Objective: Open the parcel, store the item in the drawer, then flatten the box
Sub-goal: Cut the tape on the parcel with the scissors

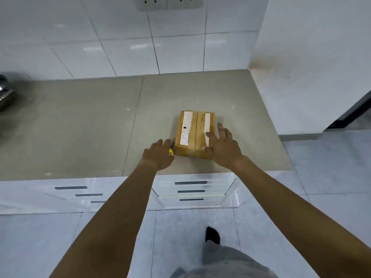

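Note:
A small brown cardboard parcel [193, 133] with two white label strips lies closed on the grey countertop [90, 127], near its front right. My right hand [222, 146] rests with spread fingers on the parcel's near right corner. My left hand [159, 155] lies on the counter just left of the parcel, over a yellow-handled cutter [171, 151] of which only a small part shows. Whether the left fingers grip the cutter is hidden. Below the counter edge are white drawers with dark slot handles [190, 191], all closed.
A metal pot [5, 93] sits at the far left edge of the counter. A white tiled wall rises behind, with sockets [170, 2] at the top, and a white wall bounds the counter on the right. My leg and dark sock [212, 235] are over the tiled floor.

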Motion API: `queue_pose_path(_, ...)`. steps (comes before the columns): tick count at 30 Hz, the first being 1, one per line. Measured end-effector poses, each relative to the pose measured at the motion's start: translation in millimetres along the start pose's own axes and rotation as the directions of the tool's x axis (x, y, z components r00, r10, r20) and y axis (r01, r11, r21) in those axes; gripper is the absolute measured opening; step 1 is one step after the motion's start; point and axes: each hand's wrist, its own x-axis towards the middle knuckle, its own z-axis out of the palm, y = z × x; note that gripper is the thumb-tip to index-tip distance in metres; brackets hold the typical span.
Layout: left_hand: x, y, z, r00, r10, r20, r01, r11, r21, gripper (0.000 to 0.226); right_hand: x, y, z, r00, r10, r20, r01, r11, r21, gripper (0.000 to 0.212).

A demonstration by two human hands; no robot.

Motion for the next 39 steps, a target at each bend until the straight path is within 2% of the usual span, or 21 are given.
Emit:
queue_pose_path(4,15.5,7.1,21.6,0.994,-0.113,0.014,0.113,0.993,-0.038,0.049,17.2,13.7,17.7,0.998,-0.070,-0.010,0.070,0.997,0.019,0.067)
queue_pose_path(8,24.0,18.5,38.0,0.969,-0.163,-0.186,0.186,0.976,0.114,0.034,25.2,20.9,30.6,0.996,-0.093,-0.009,0.094,0.982,0.167,0.069)
queue_pose_path(11,29.2,24.8,37.8,0.959,-0.228,-0.166,0.251,0.959,0.132,0.034,22.8,23.9,41.0,0.989,-0.147,-0.002,0.143,0.961,0.236,0.080)
queue_pose_path(14,31.6,18.6,32.6,0.962,-0.210,-0.177,0.228,0.969,0.091,0.028,25.9,30.0,43.5,0.985,-0.170,-0.042,0.175,0.943,0.284,0.085)
queue_pose_path(15,29.5,13.5,29.0,0.962,-0.205,-0.179,0.216,0.976,0.042,0.023,26.1,32.4,42.8,0.984,-0.168,-0.052,0.176,0.937,0.302,0.083)
queue_pose_path(17,23.0,-0.6,22.4,0.951,-0.258,-0.170,0.231,0.959,-0.167,0.015,27.0,40.5,41.1,0.982,-0.166,-0.088,0.185,0.926,0.329,0.075)
queue_pose_path(18,17.7,-7.2,19.1,0.936,-0.315,-0.158,0.252,0.911,-0.325,0.012,27.2,45.3,39.2,0.979,-0.172,-0.112,0.200,0.918,0.343,0.069)
queue_pose_path(20,1.4,-16.4,10.8,0.911,-0.392,-0.132,0.236,0.754,-0.613,0.004,26.6,55.6,34.9,0.973,-0.185,-0.135,0.222,0.907,0.357,0.060)
queue_pose_path(21,-8.6,-20.2,7.2,0.915,-0.372,-0.154,0.183,0.725,-0.664,0.005,26.5,59.5,32.9,0.974,-0.186,-0.128,0.220,0.910,0.350,0.057)
queue_pose_path(22,-18.0,-24.5,4.7,0.937,-0.287,-0.200,0.101,0.769,-0.632,0.009,26.7,61.4,31.3,0.976,-0.185,-0.113,0.213,0.919,0.331,0.056)
queue_pose_path(24,-35.0,-32.0,1.2,0.972,0.002,-0.235,-0.097,0.914,-0.395,0.010,27.1,59.3,29.2,0.981,-0.174,-0.082,0.188,0.955,0.228,0.060)
queue_pose_path(25,-40.2,-33.5,0.6,0.971,0.127,-0.204,-0.181,0.945,-0.273,0.010,27.6,56.1,29.1,0.983,-0.159,-0.090,0.171,0.973,0.157,0.067)
queue_pose_path(27,-41.4,-34.8,3.0,0.957,0.259,-0.132,-0.276,0.952,-0.130,0.018,30.2,48.0,30.2,0.973,-0.164,-0.163,0.170,0.985,0.026,0.082)
queue_pose_path(28,-39.2,-33.5,4.9,0.954,0.276,-0.112,-0.286,0.955,-0.084,0.021,32.0,43.5,31.3,0.962,-0.192,-0.194,0.191,0.981,-0.027,0.086)
queue_pose_path(30,-30.8,-29.1,5.1,0.956,0.264,-0.127,-0.273,0.960,-0.059,0.024,36.7,37.9,34.7,0.956,-0.242,-0.166,0.228,0.968,-0.103,0.086)
queue_pose_path(33,-16.4,-26.1,2.3,0.963,0.225,-0.150,-0.244,0.962,-0.126,0.021,42.8,35.3,42.0,0.969,-0.236,-0.075,0.228,0.968,-0.104,0.079)
queue_pose_path(39,1.7,-19.4,0.6,0.961,0.255,-0.104,-0.270,0.947,-0.174,0.021,44.4,35.7,45.6,0.973,-0.224,-0.064,0.216,0.971,-0.104,0.073)
